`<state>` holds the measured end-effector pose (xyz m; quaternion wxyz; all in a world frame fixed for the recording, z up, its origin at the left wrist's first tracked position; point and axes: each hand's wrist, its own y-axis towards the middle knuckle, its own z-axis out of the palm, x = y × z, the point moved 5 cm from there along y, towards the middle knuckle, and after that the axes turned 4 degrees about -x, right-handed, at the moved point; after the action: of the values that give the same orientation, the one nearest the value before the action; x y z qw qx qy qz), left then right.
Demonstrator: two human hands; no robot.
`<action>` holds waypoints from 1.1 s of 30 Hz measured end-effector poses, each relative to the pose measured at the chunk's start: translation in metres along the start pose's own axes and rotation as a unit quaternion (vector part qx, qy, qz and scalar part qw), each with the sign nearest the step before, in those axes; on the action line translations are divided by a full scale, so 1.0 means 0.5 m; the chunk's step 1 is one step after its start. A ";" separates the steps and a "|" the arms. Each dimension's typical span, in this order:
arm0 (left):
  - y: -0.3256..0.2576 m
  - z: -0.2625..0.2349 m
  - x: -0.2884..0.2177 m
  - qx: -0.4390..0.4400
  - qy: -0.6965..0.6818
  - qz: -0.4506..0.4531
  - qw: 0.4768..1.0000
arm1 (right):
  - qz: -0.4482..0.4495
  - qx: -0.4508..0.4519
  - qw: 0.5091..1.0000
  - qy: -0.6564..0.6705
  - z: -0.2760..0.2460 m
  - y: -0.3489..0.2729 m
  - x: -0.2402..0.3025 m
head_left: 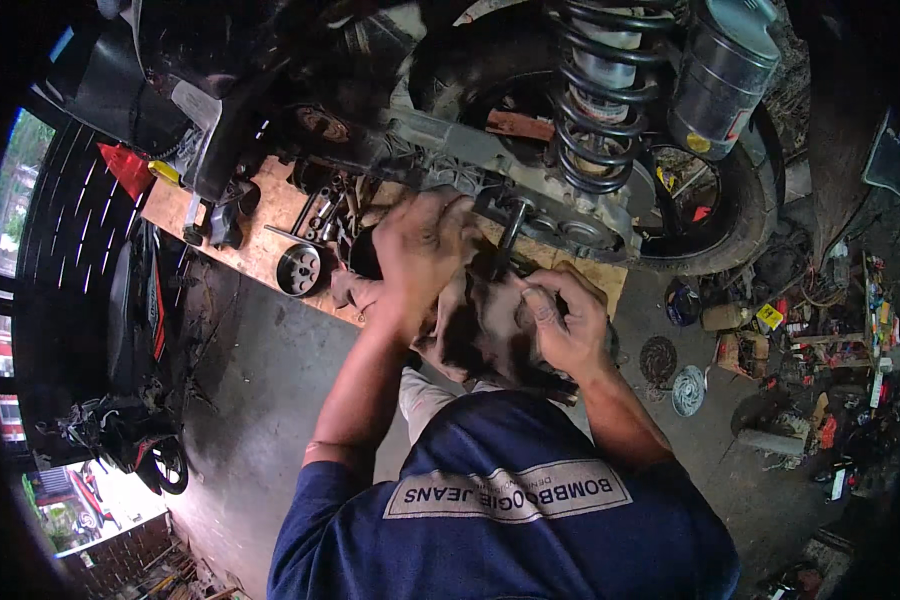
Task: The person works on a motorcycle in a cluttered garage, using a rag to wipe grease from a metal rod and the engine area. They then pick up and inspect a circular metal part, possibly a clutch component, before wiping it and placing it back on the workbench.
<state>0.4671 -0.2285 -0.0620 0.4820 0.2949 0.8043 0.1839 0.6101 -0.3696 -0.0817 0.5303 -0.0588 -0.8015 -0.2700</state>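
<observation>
Board's (pixel 250 250) near edge slants toward the rag; floor (pixel 275 390) spreads out nearside left. Engine (pixel 450 148) bounds the far side, tyre (pixel 745 220) far right. Rag (pixel 498 325) between hands, nearside of engine: brownish, crumpled, dark patches. Right hand (pixel 570 322) grips it, thumb on top. Left hand (pixel 425 248) blurred, at rag's left; can't tell its grip.

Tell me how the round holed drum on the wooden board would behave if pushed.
The drum is probably stiff, judging by its metallic look. It would likely slide rather than roll, since it lies holed face up. It might drop off the board, sitting near its edge.
</observation>
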 end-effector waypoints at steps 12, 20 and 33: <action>-0.198 0.056 0.012 0.195 -0.189 -0.137 0.953 | -0.027 0.065 0.997 0.006 -0.008 0.022 0.022; -0.072 0.023 -0.060 -0.062 -0.044 -0.066 0.995 | -0.001 -0.044 0.999 -0.014 -0.017 0.040 -0.007; -0.066 0.149 -0.039 0.175 0.255 -0.126 0.943 | -0.175 -0.263 0.936 -0.157 -0.190 0.048 0.068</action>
<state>0.5304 -0.2653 -0.1032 0.2210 0.2139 0.9504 0.0468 0.6826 -0.4027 -0.0153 0.3080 -0.0966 -0.7722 -0.5473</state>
